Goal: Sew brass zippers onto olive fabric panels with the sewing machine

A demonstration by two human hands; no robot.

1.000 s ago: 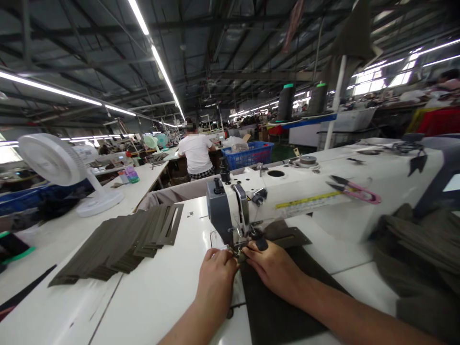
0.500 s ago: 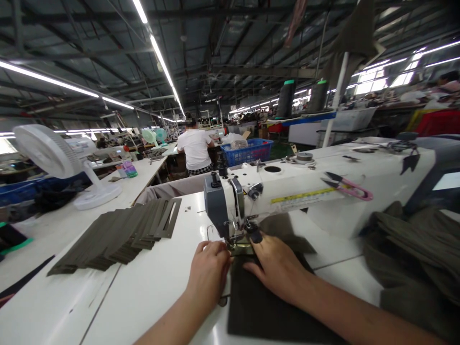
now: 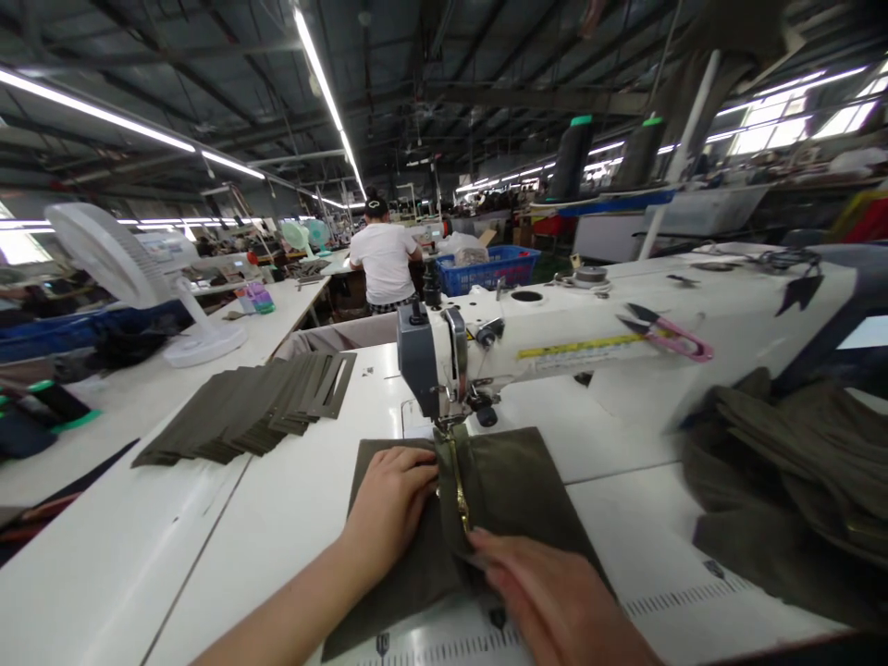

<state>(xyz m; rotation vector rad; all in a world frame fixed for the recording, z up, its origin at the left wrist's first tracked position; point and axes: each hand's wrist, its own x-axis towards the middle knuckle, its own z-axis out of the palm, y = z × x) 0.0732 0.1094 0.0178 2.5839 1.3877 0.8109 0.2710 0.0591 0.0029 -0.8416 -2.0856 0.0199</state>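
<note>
A dark olive fabric panel (image 3: 534, 481) with a gold-toothed zipper (image 3: 459, 490) lies on the sewing machine bed, its far end at the presser foot under the sewing machine head (image 3: 423, 361). My left hand (image 3: 392, 504) rests on the panel's left part, fingers together and curled at the fold beside the zipper; its thumb is mostly hidden. Near the zipper's close end, my right hand (image 3: 548, 587) pinches the fabric between thumb and fingers, somewhat blurred.
A fanned stack of olive fabric pieces (image 3: 242, 407) lies at left. Pink-handled snips (image 3: 670, 335) rest on the machine arm. Crumpled olive cloth (image 3: 783, 481) is at right. Beyond stand a white fan (image 3: 115, 254), a blue basket (image 3: 492, 270) and a person in a white shirt (image 3: 386, 259).
The panel now lies spread toward me with its zipper exposed. My right hand has moved from beside the presser foot back toward me; my left hand now lies on the fabric.
</note>
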